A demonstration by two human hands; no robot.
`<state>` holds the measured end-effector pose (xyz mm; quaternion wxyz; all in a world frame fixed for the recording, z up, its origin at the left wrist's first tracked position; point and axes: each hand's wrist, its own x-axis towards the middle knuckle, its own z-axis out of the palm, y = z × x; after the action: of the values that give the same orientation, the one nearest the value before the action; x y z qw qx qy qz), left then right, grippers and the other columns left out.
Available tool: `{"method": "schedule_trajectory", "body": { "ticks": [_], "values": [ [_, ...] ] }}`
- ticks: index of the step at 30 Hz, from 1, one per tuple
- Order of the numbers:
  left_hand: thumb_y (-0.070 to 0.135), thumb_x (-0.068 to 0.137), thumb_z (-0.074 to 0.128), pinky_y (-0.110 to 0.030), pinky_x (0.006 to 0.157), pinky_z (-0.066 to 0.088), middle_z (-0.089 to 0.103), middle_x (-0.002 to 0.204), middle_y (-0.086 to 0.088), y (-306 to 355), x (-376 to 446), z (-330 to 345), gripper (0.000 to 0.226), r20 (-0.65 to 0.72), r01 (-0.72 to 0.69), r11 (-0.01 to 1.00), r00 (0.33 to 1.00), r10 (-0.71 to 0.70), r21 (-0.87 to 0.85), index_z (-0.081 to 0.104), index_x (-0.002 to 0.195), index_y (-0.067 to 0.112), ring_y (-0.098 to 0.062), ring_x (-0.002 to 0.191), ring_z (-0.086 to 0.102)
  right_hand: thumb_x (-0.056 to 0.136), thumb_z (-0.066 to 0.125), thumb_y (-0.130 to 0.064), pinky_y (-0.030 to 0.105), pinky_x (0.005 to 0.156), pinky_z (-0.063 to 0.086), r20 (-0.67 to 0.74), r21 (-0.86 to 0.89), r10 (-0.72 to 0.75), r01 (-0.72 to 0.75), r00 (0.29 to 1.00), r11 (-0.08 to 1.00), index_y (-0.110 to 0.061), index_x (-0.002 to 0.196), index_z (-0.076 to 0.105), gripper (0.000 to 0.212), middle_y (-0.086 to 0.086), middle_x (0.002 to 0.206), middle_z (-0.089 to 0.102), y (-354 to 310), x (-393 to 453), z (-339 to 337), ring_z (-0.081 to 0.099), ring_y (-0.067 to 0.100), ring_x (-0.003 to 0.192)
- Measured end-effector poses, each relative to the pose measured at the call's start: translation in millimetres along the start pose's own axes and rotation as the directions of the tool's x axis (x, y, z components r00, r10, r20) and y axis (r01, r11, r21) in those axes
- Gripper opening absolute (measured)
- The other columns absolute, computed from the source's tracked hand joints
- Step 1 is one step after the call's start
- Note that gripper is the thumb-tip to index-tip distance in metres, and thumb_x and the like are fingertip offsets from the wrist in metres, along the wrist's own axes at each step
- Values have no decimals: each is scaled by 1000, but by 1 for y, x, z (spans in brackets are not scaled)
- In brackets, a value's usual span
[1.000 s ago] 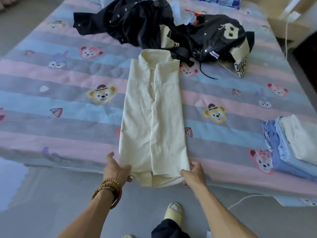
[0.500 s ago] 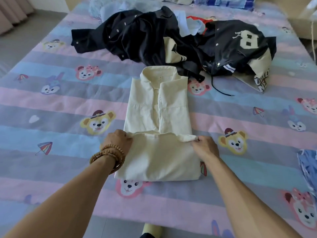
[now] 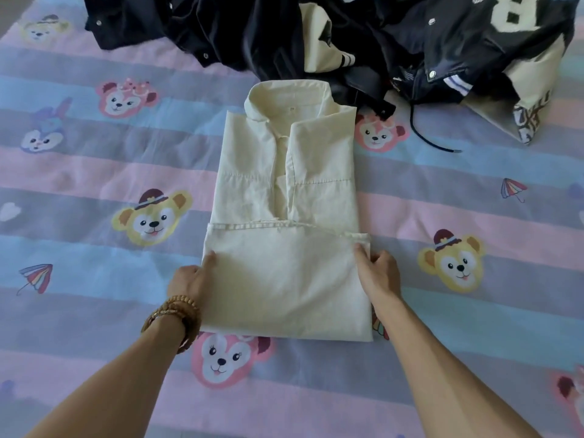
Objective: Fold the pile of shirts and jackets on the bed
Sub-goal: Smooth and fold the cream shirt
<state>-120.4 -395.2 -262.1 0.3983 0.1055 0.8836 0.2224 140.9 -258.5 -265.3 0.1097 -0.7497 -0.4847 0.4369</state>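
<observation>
Cream shirt (image 3: 284,197) lies flat at the centre of the bed (image 3: 94,172), collar toward 12 o'clock. Its lower portion is doubled up over the body, so the hem edge runs across the garment at roughly mid-length, and the folded flap occupies the half nearest the person. The fold line forms the 6 o'clock edge of the garment.

Left hand (image 3: 192,278) sits at the 9 o'clock edge of the folded flap. Its thumb lies on top of the fabric and the remaining fingers are tucked at or under the edge, gripping the flap's side. A beaded bracelet (image 3: 172,314) is worn on that wrist.

Right hand (image 3: 379,273) sits at the 3 o'clock edge of the flap, opposite the left hand. Thumb rests on the upper surface near the hem corner, fingers curl round the side edge, pinching the cloth.

Both hands therefore flank the flap, with the shirt body extending away from them toward 12 o'clock.

Pile of dark jackets (image 3: 240,30) lies just beyond the collar at 12 o'clock, touching it. A black varsity jacket (image 3: 493,42) with a cream letter B sits at 1 o'clock, and its drawstring (image 3: 423,134) trails onto the striped cartoon-print bedding beside the shirt's shoulder.
</observation>
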Motion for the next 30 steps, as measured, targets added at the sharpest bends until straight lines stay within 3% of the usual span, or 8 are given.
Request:
{"method": "schedule_trajectory", "body": {
  "ticks": [9, 13, 16, 18, 20, 22, 25, 30],
  "values": [
    [24, 101, 41, -28, 51, 29, 43, 60, -4, -54, -43, -3, 41, 24, -224, 972, 974, 223, 63, 42, 63, 8, -19, 56, 38, 102, 44, -27, 37, 63, 35, -19, -96, -120, 118, 993, 988, -7, 80, 47, 29, 4, 70, 51, 54, -74, -4, 50, 31, 73],
    [36, 93, 53, -28, 52, 35, 52, 63, -2, -73, -44, -21, 31, 113, -323, 932, 945, 307, 164, 48, 77, 11, -19, 56, 46, 103, 41, -24, 37, 63, 36, 36, -168, -144, 148, 989, 975, -8, 85, 49, 25, 4, 73, 55, 65, -84, -8, 52, 31, 75],
    [23, 84, 70, -36, 61, 50, 65, 93, -9, -82, -24, -47, 49, 58, -560, 662, 783, 619, 498, 42, 124, 20, -28, 82, 61, 92, 49, -2, 40, 70, 46, -68, -410, -469, 404, 881, 818, -11, 120, 55, 30, 12, 102, 64, 68, -77, -30, 60, 38, 93],
    [8, 61, 87, -49, 71, 55, 57, 124, -17, -85, -2, -56, 92, 198, -661, 301, 570, 798, 688, 39, 138, 22, -39, 109, 55, 68, 64, 7, 47, 80, 51, 137, -708, -698, 562, 703, 427, -15, 137, 48, 74, 16, 128, 57, 78, -53, -42, 57, 39, 111],
    [15, 51, 93, -57, 94, 45, 40, 148, -12, -83, 20, -56, 108, 394, -703, -7, 391, 832, 711, 38, 144, 22, -41, 133, 38, 53, 64, 10, 51, 101, 40, 435, -759, -704, 649, 561, 49, -20, 147, 40, 102, 12, 154, 37, 80, -30, -45, 38, 35, 136],
    [27, 55, 92, -55, 108, 28, 19, 159, -1, -77, 42, -53, 119, 481, -733, -111, 317, 818, 671, 24, 152, 25, -33, 147, 9, 47, 59, 13, 49, 113, 22, 573, -715, -676, 686, 463, -136, -21, 150, 36, 111, 6, 159, 29, 71, -12, -38, 25, 30, 145],
    [43, 56, 89, -56, 112, 26, 26, 156, 0, -56, 61, -49, 127, 576, -742, -178, 321, 751, 646, 12, 154, 19, -23, 148, -7, 50, 57, 20, 48, 117, 22, 601, -669, -699, 722, 387, -176, -16, 151, 34, 110, 5, 157, 34, 57, 8, -25, 28, 28, 145],
    [31, 75, 76, -57, 113, 24, 18, 159, 0, -28, 70, -24, 103, 579, -803, -138, 287, 763, 579, 12, 155, 21, -29, 147, 13, 66, 55, 22, 49, 112, 34, 577, -565, -720, 825, 385, -12, -15, 151, 33, 95, 9, 157, 32, 45, 31, -18, 31, 27, 145]
  ]
}}
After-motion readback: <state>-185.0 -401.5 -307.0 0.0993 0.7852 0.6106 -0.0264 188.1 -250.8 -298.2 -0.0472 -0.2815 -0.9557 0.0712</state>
